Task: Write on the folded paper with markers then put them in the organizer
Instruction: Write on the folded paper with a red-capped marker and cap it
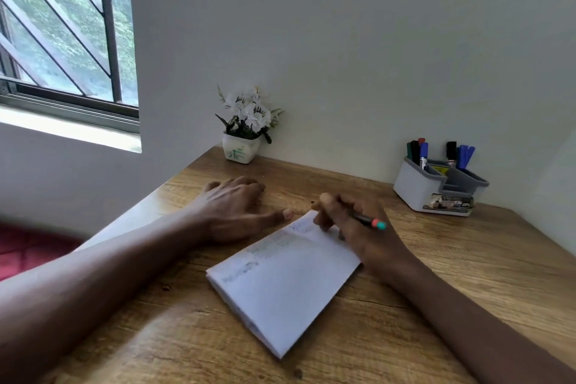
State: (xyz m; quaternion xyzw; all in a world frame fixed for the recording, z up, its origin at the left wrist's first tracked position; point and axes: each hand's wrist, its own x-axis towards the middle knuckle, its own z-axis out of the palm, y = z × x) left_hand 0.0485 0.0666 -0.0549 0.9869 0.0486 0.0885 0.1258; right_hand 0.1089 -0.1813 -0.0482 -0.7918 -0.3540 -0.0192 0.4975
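A folded white paper point(286, 284) lies slantwise on the wooden desk point(452, 274), with faint lines of writing near its far end. My right hand point(352, 224) grips a thin marker point(369, 221) with a green and red end, held over the paper's far corner; its tip is hidden behind my fingers. My left hand point(237, 209) rests on the desk just left of the paper's far end, thumb stretched toward it. A white and grey organizer point(417, 188) stands at the back right holding several markers point(419, 151).
A small white pot of white flowers point(243, 131) stands against the back wall. Walls close the desk at the back and right. A window is at the upper left, and a red cushion shows beyond the desk's left edge.
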